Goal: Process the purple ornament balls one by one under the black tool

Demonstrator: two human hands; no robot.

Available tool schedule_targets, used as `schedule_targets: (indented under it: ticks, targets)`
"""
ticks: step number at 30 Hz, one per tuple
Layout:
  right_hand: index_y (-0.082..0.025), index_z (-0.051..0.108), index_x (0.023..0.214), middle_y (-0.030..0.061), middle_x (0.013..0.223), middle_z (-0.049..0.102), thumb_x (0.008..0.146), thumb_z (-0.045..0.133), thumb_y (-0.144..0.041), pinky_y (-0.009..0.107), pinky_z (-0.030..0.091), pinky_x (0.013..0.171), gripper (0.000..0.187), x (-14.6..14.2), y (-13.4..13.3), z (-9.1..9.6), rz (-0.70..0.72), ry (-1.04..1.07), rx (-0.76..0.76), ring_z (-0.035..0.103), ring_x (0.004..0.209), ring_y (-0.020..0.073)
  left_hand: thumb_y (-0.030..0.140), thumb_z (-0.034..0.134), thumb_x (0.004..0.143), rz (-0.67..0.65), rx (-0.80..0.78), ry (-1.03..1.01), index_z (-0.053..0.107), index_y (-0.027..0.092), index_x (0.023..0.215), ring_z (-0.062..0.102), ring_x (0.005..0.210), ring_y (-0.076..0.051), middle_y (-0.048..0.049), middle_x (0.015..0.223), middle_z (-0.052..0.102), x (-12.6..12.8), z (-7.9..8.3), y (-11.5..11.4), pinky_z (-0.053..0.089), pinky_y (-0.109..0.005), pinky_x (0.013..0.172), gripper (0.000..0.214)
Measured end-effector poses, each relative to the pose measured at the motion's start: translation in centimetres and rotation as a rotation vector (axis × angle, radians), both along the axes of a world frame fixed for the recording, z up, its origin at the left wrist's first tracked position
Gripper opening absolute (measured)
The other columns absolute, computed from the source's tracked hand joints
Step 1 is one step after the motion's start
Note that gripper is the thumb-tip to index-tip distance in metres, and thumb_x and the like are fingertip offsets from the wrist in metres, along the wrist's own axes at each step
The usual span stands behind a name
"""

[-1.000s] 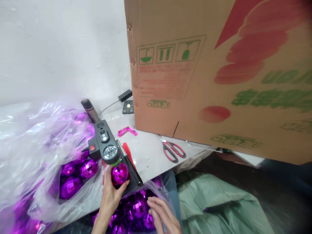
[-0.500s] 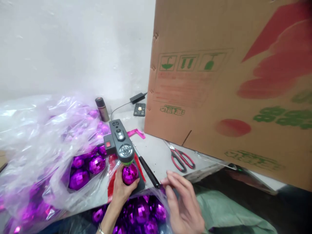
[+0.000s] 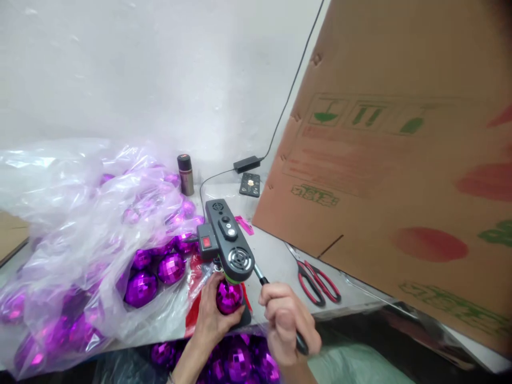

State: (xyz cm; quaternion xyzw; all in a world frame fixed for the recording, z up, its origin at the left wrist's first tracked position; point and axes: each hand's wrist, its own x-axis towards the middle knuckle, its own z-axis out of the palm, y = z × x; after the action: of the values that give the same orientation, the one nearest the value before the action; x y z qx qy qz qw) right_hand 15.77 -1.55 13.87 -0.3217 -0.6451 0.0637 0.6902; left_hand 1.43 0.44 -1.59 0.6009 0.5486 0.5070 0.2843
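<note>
My left hand (image 3: pixel 212 309) is wrapped around a shiny purple faceted ball (image 3: pixel 229 296), keeping it under the round front end of a dark grey bench machine (image 3: pixel 230 237). A red switch shows on the machine's side box. My right hand (image 3: pixel 286 320) has its fingers closed around the black handle of a lever (image 3: pixel 302 344) that slants out from beside the machine. The handle's end sticks out below the fist. Under the ball, the machine's black base is partly hidden by my left hand.
Clear plastic bags (image 3: pixel 96 213) with purple balls (image 3: pixel 141 288) cover the left side. More balls (image 3: pixel 239 362) lie below the table edge. Red-handled scissors (image 3: pixel 319 282) lie before a large cardboard box (image 3: pixel 360 176). A dark bottle (image 3: pixel 185 175) and a power adapter (image 3: pixel 247 164) stand behind.
My right hand was open beside the lever's handle and is now closed around it. My left hand stays on the ball under the machine. The view has shifted.
</note>
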Motion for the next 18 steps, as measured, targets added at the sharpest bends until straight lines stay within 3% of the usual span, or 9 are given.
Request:
schedule_targets:
  ticks: [5, 18]
  targets:
    - [-0.024, 0.05, 0.073, -0.0009, 0.072, 0.059, 0.114, 0.044, -0.027, 0.029, 0.04, 0.055, 0.042, -0.9, 0.1, -2.4, -0.022, 0.118, -0.053, 0.052, 0.058, 0.0125, 0.033, 0.085, 0.068, -0.004, 0.036, 0.0, 0.067, 0.022, 0.133, 0.073, 0.126, -0.04, -0.015, 0.134, 0.076, 0.3, 0.3, -0.2, 0.059, -0.061, 0.11, 0.068]
    - [-0.023, 0.048, 0.068, -0.0022, 0.067, 0.054, 0.114, 0.041, -0.027, 0.026, 0.036, 0.048, 0.047, -1.7, -0.4, -1.4, -0.037, 0.218, -0.083, 0.048, 0.054, 0.0111, 0.033, 0.086, 0.064, 0.006, -0.021, -0.024, 0.07, 0.022, 0.127, 0.074, 0.123, -0.041, -0.0143, 0.13, 0.078, 0.5, 1.5, -0.3, 0.059, -0.061, 0.109, 0.067]
